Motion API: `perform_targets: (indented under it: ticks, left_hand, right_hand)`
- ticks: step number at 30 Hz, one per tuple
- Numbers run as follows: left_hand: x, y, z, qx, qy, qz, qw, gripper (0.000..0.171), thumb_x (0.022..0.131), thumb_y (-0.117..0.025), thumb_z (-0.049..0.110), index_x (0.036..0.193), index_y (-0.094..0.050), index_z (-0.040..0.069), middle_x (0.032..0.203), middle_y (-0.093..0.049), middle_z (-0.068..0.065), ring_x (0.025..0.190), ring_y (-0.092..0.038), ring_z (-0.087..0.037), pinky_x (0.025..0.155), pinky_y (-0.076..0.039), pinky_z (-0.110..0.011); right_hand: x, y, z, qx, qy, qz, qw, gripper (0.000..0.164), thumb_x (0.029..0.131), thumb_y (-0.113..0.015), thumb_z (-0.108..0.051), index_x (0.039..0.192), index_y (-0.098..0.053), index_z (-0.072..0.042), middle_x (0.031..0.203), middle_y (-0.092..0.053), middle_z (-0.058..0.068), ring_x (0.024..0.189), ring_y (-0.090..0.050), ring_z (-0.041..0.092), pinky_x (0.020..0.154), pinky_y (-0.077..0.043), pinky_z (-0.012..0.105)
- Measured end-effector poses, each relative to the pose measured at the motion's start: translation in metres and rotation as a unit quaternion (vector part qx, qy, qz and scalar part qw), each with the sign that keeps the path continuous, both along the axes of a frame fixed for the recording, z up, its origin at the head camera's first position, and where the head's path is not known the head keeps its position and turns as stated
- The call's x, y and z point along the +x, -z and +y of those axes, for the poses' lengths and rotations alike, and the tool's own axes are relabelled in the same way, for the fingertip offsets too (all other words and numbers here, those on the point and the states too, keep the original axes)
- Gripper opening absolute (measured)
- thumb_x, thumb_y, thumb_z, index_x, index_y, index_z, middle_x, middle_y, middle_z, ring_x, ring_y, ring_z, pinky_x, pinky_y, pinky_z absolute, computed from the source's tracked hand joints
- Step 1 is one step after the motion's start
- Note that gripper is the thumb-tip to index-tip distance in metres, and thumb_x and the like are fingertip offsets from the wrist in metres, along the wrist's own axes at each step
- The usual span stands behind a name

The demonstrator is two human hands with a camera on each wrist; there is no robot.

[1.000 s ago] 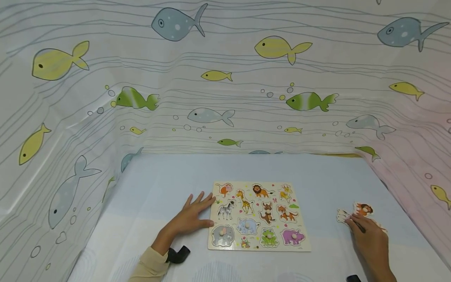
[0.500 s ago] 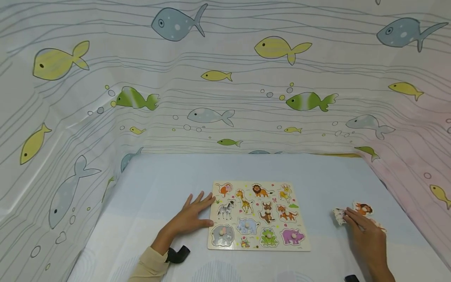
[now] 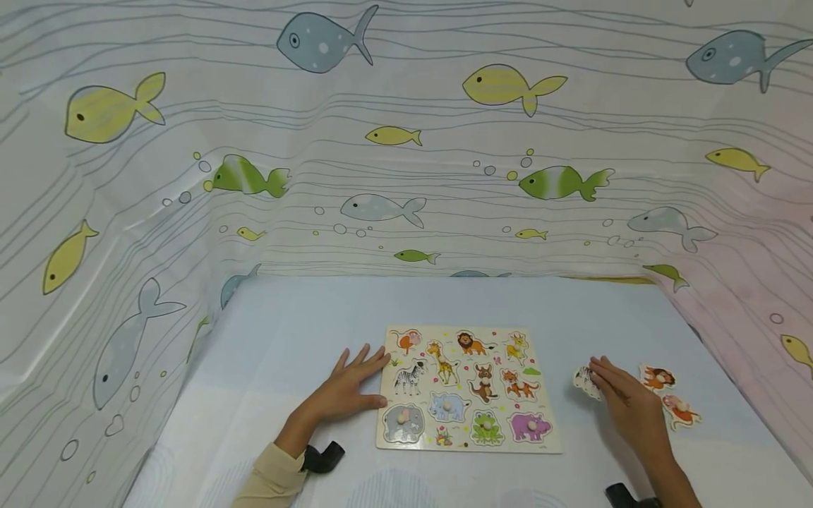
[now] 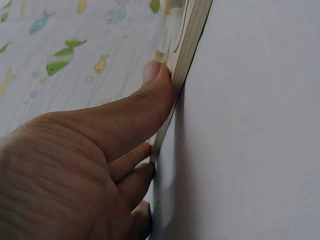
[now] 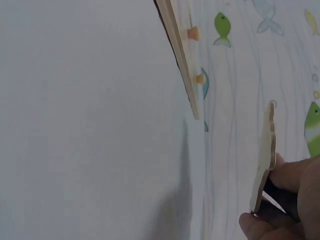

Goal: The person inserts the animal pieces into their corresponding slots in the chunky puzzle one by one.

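My left hand (image 3: pixel 343 391) lies with fingers spread at the left edge of a wooden animal peg puzzle board (image 3: pixel 541 402). In the left wrist view, the thumb and fingertips touch the side of the board (image 4: pixel 192 40). To the board's right, my right hand (image 3: pixel 631 409) pinches a zebra puzzle piece (image 3: pixel 584 381), holding it tilted above the table. The right wrist view shows the pale back and edge of this piece (image 5: pixel 265 150) between thumb and fingers. Knobbed elephant (image 3: pixel 403 425), rhino (image 3: pixel 447 407), frog (image 3: pixel 487 427) and hippo (image 3: pixel 532 426) pieces sit in the board.
A lion piece (image 3: pixel 658 377) and a monkey piece (image 3: pixel 681 411) lie on the table at the right, beyond my right hand. Fish-printed sheeting (image 3: pixel 470 204) encloses the pale table (image 3: pixel 305 310) at the back and sides.
My right hand has lifted the zebra piece and carried it left toward the board, uncovering the monkey piece. My left hand stays at the board's edge.
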State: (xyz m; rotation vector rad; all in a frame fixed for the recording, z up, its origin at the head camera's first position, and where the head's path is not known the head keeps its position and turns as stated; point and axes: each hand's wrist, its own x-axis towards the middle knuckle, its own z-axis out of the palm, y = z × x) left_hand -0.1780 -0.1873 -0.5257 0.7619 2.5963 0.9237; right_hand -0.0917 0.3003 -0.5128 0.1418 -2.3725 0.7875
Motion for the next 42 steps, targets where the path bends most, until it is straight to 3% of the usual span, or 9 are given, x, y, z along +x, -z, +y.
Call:
perform_targets:
  ticks: [4,13,18,23,31,42]
  left_hand:
    - [0.0,-0.001,0.001,0.001,0.0,0.004,1.0,0.083,0.084,-0.077,0.041,0.154,-0.04,0.014,0.163,-0.03,-0.007,0.155,-0.011,-0.037,0.124,0.007,-0.061]
    - [0.0,-0.001,0.0,0.004,0.002,0.002,1.0,0.083,0.084,-0.077,0.04,0.154,-0.04,0.013,0.163,-0.03,-0.008,0.155,-0.011,-0.038,0.123,0.007,-0.062]
    - [0.0,0.0,-0.001,0.001,0.004,0.01,0.9999,0.083,0.084,-0.076,0.041,0.153,-0.04,0.013,0.163,-0.03,-0.008,0.155,-0.012,-0.039,0.123,0.006,-0.062]
    - [0.0,0.0,0.0,0.003,0.003,0.009,1.0,0.084,0.084,-0.076,0.042,0.154,-0.04,0.013,0.163,-0.03,-0.007,0.155,-0.012,-0.038,0.124,0.007,-0.062]
    - [0.0,-0.002,0.001,0.001,0.002,0.01,0.9999,0.084,0.084,-0.077,0.04,0.154,-0.04,0.014,0.163,-0.03,-0.007,0.155,-0.013,-0.037,0.124,0.006,-0.061]
    - [-0.001,0.002,0.0,-0.002,0.001,0.014,0.9999,0.083,0.084,-0.077,0.041,0.154,-0.04,0.015,0.163,-0.031,-0.006,0.155,-0.013,-0.037,0.124,0.005,-0.061]
  right_hand:
    - [-0.007,-0.003,-0.01,0.015,-0.022,-0.004,1.0,0.039,0.078,-0.078,0.008,0.116,-0.074,0.001,0.117,-0.071,0.025,0.125,-0.043,-0.024,0.094,-0.032,-0.006]
    - [-0.022,-0.007,-0.034,0.036,-0.069,0.039,0.996,0.041,0.072,-0.08,0.011,0.112,-0.074,0.003,0.118,-0.072,0.021,0.129,-0.047,-0.014,0.103,-0.033,-0.001]
    - [-0.027,-0.012,-0.052,0.027,-0.102,0.022,0.994,0.036,0.077,-0.077,0.01,0.112,-0.073,0.003,0.123,-0.07,0.02,0.134,-0.048,-0.006,0.105,-0.034,0.001]
    - [-0.028,-0.015,-0.071,0.009,-0.107,-0.005,0.994,0.033,0.083,-0.076,0.003,0.116,-0.073,-0.001,0.127,-0.07,0.015,0.135,-0.05,-0.001,0.105,-0.033,0.001]
    - [-0.031,-0.017,-0.098,-0.004,-0.126,-0.027,0.992,0.031,0.087,-0.073,0.0,0.118,-0.073,-0.001,0.127,-0.07,0.015,0.122,-0.062,0.034,0.106,-0.031,0.001]
    - [-0.041,-0.018,-0.133,-0.014,-0.186,-0.011,0.982,0.03,0.084,-0.075,0.003,0.113,-0.074,0.001,0.123,-0.071,0.015,0.119,-0.065,0.036,0.104,-0.036,0.002]
